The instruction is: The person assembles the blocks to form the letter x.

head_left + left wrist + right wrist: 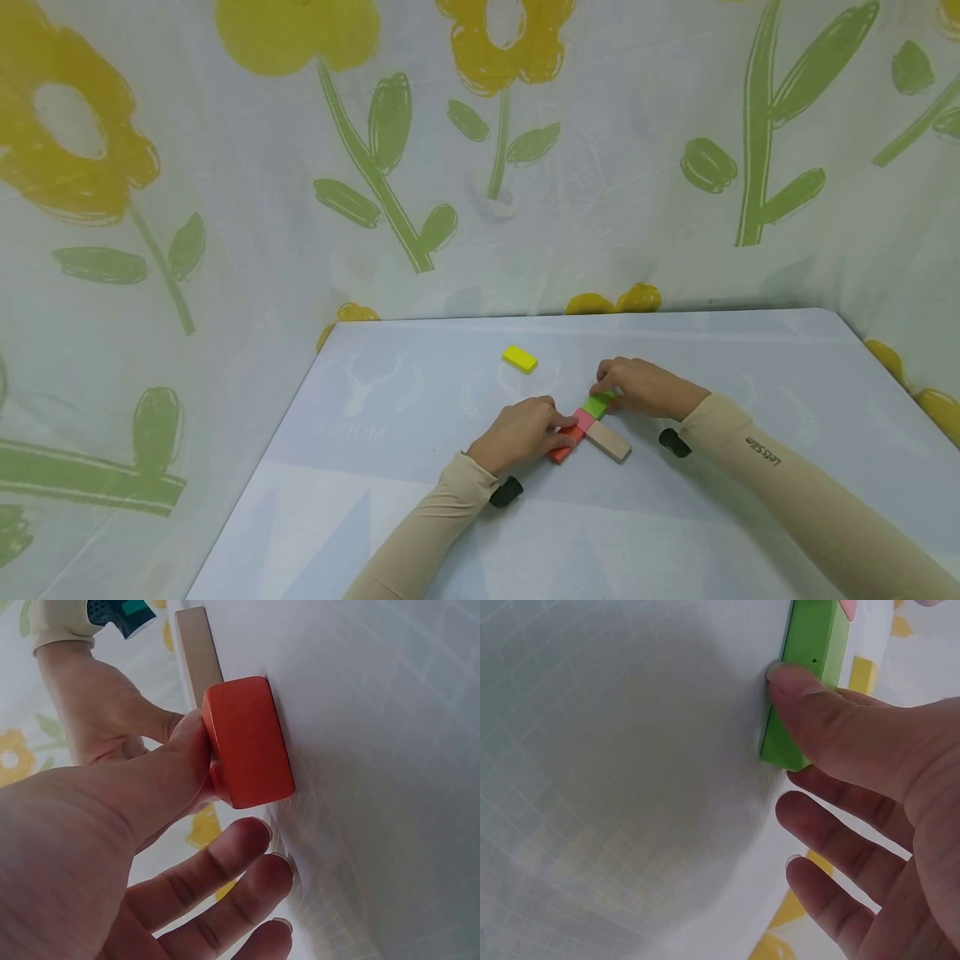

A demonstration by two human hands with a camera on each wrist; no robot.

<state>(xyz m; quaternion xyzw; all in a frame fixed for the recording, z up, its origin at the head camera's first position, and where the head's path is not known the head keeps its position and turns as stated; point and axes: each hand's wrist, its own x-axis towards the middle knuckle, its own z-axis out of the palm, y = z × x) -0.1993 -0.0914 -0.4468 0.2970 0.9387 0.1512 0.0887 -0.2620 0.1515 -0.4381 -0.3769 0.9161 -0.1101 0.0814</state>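
Note:
My left hand (521,435) pinches a red block (251,742) between thumb and forefinger, its other fingers spread below in the left wrist view. A green block (808,645) lies on the tabletop, gripped by thumb and fingers of my right hand (645,387). Between these two sits a pink block (582,418), so red, pink and green form a slanting row in the head view. A plain wooden block (609,442) runs off at an angle from the row, one end by the pink block. Fingers hide parts of the red and green blocks.
A yellow block (520,359) lies by itself farther back on the pale patterned tabletop (420,367). Behind the table and along its left hangs a white curtain (600,183) printed with yellow flowers. A small black device (507,492) is at the left wrist, another (674,442) at the right.

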